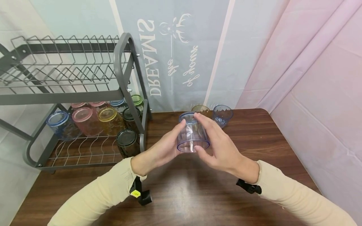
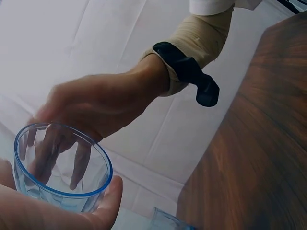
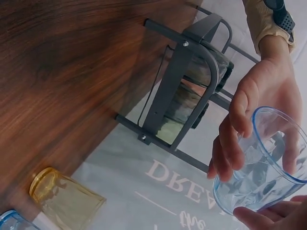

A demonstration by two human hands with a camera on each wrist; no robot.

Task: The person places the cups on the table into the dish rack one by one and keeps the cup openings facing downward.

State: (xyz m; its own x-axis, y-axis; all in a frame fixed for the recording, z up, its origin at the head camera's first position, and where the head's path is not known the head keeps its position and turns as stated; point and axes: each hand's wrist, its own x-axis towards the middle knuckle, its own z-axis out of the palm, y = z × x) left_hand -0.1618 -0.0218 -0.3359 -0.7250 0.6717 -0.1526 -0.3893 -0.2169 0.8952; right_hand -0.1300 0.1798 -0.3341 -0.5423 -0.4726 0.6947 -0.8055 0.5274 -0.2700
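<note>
Above the middle of the table, a clear blue-rimmed glass (image 1: 192,133) is held tilted between both hands. My left hand (image 1: 164,144) grips it from the left, thumb along its side. My right hand (image 1: 223,146) spans it from the right, index finger near the far end and thumb at the near rim. In the left wrist view, the right hand's fingers show through the glass (image 2: 62,163). In the right wrist view, the left hand (image 3: 261,105) curls round the glass (image 3: 259,167). Behind it stand a yellowish glass (image 1: 201,109) and another blue glass (image 1: 222,115).
A grey two-tier dish rack (image 1: 121,75) stands at the left. On its lower tier are several upside-down coloured glasses, among them a pink one (image 1: 85,121) and a black one (image 1: 127,142). A printed cloth (image 1: 175,62) hangs behind the wooden table (image 1: 181,194).
</note>
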